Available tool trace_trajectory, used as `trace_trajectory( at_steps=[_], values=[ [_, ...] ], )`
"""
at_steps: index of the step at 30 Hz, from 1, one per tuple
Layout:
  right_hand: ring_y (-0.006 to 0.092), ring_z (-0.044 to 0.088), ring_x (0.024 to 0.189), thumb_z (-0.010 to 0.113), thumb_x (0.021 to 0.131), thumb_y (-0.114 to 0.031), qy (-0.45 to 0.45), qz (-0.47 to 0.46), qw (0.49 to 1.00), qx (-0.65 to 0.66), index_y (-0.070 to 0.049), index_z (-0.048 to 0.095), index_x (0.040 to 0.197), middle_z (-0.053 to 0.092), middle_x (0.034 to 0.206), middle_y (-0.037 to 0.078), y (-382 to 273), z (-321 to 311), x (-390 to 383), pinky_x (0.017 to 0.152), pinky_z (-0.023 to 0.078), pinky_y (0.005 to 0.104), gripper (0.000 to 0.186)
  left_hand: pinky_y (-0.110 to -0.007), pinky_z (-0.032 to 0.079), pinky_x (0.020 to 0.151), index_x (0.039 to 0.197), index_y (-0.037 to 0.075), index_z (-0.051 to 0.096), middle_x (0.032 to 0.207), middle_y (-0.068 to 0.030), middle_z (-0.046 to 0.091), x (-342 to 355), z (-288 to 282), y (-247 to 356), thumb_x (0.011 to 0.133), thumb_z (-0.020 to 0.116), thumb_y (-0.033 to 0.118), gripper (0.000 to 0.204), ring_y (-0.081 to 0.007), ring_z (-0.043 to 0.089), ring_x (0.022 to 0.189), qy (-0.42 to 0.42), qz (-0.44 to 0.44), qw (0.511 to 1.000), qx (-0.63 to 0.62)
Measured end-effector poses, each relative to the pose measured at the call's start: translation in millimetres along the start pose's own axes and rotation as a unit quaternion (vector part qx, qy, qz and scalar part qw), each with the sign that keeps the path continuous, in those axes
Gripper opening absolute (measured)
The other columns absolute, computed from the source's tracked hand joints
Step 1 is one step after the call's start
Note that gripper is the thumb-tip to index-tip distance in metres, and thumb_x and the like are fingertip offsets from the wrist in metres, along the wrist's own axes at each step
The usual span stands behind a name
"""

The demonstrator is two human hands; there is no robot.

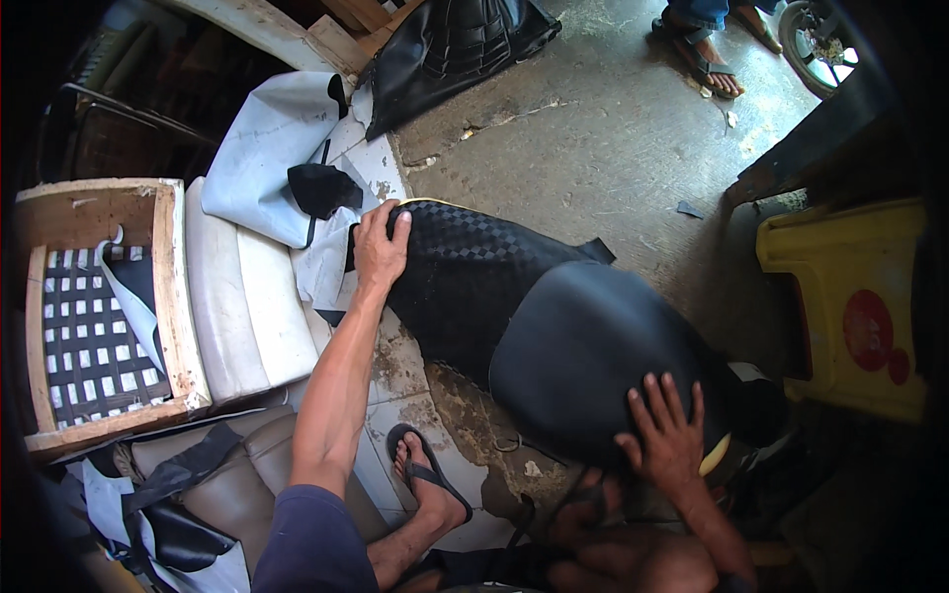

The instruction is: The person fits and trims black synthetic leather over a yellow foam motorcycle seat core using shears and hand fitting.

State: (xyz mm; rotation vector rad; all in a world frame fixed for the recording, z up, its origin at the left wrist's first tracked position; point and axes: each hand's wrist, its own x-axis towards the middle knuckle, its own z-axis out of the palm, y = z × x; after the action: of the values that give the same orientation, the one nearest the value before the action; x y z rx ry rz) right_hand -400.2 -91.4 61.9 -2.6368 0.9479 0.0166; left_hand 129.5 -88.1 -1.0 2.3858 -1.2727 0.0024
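A long black motorcycle seat (pixel 583 346) lies slantwise before me, its cover smooth at the near right end and checkered toward the far left. Pale yellow foam shows in thin strips at both ends. My left hand (pixel 381 249) grips the seat's far left end, fingers bent over the edge and partly hidden. On the smooth broad part rests my right hand (pixel 667 435), open, palm down with the fingers spread. A loose flap of the black cover sticks out along the far side. The seat's underside is hidden.
At left stand a wooden frame with woven webbing (pixel 99 326) and a white cushion (pixel 242 296). Pale sheet material (pixel 272 148) and black scraps lie beyond my left hand. A yellow plastic stool (pixel 840 306) is at right. Another person's sandalled foot (pixel 707 64) and a wheel (pixel 816 47) are far off.
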Motion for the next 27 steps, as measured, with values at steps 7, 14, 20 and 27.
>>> trace_trajectory(
  at_steps=[7, 14, 20, 27],
  values=[
    [0.0254, 0.043, 0.148, 0.07, 0.094, -0.04, 0.096, -0.098, 0.988, -0.066, -0.019, 0.065, 0.137, 0.054, 0.152, 0.008, 80.6, -29.9, 88.5, 0.126, 0.018, 0.0558, 0.049, -0.051, 0.044, 0.101, 0.127, 0.006, 0.06, 0.119, -0.0222, 0.064, -70.7, -26.1, -29.9, 0.1, 0.06, 0.04, 0.043, -0.0429, 0.058, 0.114, 0.057, -0.115, 0.992, 0.017],
    [0.021, 0.057, 0.13, 0.069, 0.095, -0.046, 0.373, 0.055, 0.895, -0.239, -0.015, 0.07, 0.127, 0.066, 0.139, 0.003, 142.9, -9.6, 181.1, 0.113, 0.035, 0.0474, 0.044, -0.053, 0.047, 0.09, 0.111, -0.002, 0.053, 0.109, -0.0268, 0.06, -113.4, -42.2, -3.2, 0.1, 0.06, 0.042, 0.046, -0.0463, 0.06, 0.103, 0.029, -0.199, 0.977, 0.072],
    [0.0299, 0.053, 0.135, 0.065, 0.099, -0.038, 0.423, 0.193, 0.885, 0.011, -0.011, 0.066, 0.131, 0.065, 0.139, 0.01, 69.7, 1.8, 192.4, 0.112, 0.038, 0.0504, 0.043, -0.054, 0.046, 0.09, 0.109, -0.004, 0.052, 0.106, -0.0295, 0.059, -154.0, -47.4, -27.6, 0.1, 0.062, 0.044, 0.05, -0.048, 0.058, 0.1, 0.057, -0.204, 0.974, 0.084],
    [0.0381, 0.058, 0.13, 0.068, 0.095, -0.019, 0.388, 0.132, 0.888, 0.207, -0.003, 0.065, 0.13, 0.066, 0.135, 0.017, 15.9, 28.0, 122.3, 0.11, 0.044, 0.0467, 0.038, -0.055, 0.044, 0.098, 0.117, -0.008, 0.051, 0.118, -0.0318, 0.057, -148.3, -50.4, -9.2, 0.1, 0.06, 0.036, 0.048, -0.0493, 0.057, 0.109, 0.044, -0.228, 0.967, 0.104]
  ],
)
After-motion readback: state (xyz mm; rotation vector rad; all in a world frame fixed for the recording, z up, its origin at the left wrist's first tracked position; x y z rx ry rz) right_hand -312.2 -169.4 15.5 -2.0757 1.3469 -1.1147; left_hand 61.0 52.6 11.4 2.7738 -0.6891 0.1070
